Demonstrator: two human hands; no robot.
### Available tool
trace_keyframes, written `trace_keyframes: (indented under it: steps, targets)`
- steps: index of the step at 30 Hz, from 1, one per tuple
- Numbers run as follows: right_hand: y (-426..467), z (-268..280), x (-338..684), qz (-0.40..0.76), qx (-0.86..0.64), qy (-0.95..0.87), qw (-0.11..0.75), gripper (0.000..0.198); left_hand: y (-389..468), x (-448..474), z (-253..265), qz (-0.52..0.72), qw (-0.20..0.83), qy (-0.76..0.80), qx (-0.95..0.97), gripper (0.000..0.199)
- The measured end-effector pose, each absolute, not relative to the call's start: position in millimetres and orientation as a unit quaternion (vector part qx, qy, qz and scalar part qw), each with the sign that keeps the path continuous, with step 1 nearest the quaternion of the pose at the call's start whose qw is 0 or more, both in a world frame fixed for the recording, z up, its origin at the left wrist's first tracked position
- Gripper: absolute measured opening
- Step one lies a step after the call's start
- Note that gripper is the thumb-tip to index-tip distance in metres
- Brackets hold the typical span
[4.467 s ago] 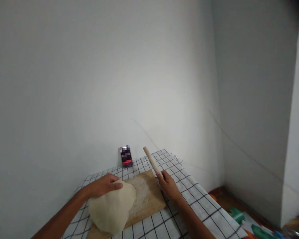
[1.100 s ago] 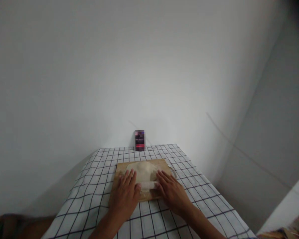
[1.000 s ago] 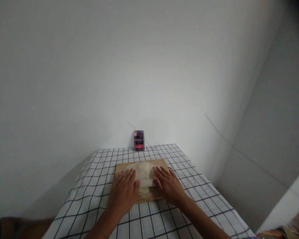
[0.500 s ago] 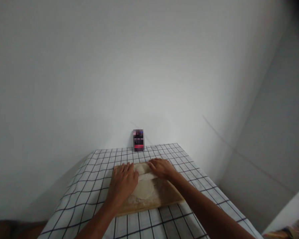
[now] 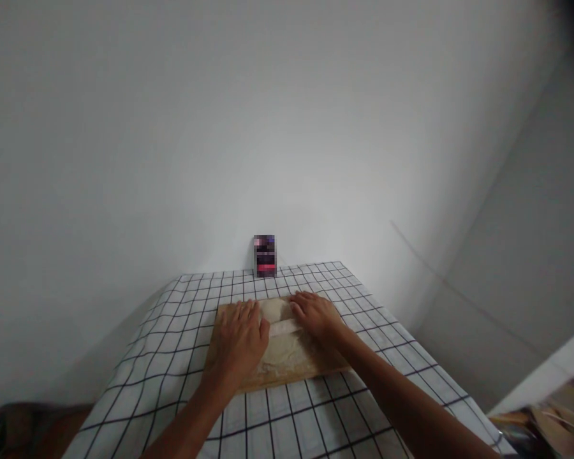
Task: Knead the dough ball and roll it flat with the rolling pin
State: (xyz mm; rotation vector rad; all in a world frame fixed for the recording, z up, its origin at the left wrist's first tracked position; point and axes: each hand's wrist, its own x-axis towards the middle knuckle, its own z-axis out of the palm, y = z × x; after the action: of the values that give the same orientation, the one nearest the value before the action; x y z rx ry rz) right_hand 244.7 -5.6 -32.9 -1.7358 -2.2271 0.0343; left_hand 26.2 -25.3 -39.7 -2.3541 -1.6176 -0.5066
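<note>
I see both hands laid flat, palms down and fingers stretched forward, on a pale wooden rolling pin (image 5: 284, 327) that lies crosswise over a flattened sheet of off-white dough (image 5: 282, 347). My left hand (image 5: 240, 336) covers the pin's left end and my right hand (image 5: 316, 317) covers its right end, so only the short middle stretch of the pin shows between them. Neither hand curls around the pin; the fingers lie spread and pressed down on top of it rather than gripping it. The dough rests on a light brown rectangular wooden board (image 5: 293, 377), and part of it shows beyond the pin toward the far side, between my fingertips, while a wider patch spreads on the near side toward the board's front edge. The board sits in the middle of a white tablecloth with a black grid pattern (image 5: 172, 357), which covers the table. At the far edge of the cloth, close against the plain white wall (image 5: 268, 127), a small dark box with a red band (image 5: 264, 256) stands upright, well apart from the board and my hands; its print is too blurred to read.
</note>
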Motion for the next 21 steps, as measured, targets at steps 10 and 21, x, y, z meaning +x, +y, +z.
trace_keyframes:
  steps: [10,21]
  targets:
    - [-18,-34,244,0.005,-0.609,-0.782,0.132,0.047,-33,26,-40,-0.159,0.089,-0.55,-0.815,0.049]
    - [45,-19,241,0.023,-0.621,-0.78,0.077,0.055,-3,25,-32,-0.164,0.087,-0.537,-0.823,0.035]
